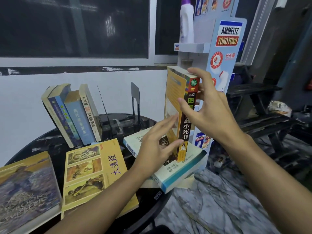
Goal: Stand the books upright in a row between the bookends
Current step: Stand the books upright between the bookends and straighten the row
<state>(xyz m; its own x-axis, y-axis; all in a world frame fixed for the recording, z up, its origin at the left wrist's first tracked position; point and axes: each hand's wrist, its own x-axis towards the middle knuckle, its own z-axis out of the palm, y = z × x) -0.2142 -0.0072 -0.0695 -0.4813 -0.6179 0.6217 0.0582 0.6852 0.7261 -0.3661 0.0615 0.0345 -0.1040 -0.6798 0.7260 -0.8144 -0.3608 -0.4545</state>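
Observation:
A thick yellow book (173, 88) with a black spine stands upright on a white and teal book (177, 173) lying at the table's right edge. My right hand (211, 112) grips its upper half, thumb on the cover and fingers behind the spine. My left hand (157, 149) rests straight fingers on the cover low down, with the thumb touching the spine. Several books (74, 119) lean in a row at the back left. Two black bookends, one (103, 105) beside that row and another (135, 97) further right, stand with a gap between them.
A yellow picture book (94, 174) and a large painting book (25, 191) lie flat at the front of the round black table (50, 141). A white display stand (226, 48) carrying a bottle (186, 22) rises just behind the held book. A black bench (253, 98) is at the right.

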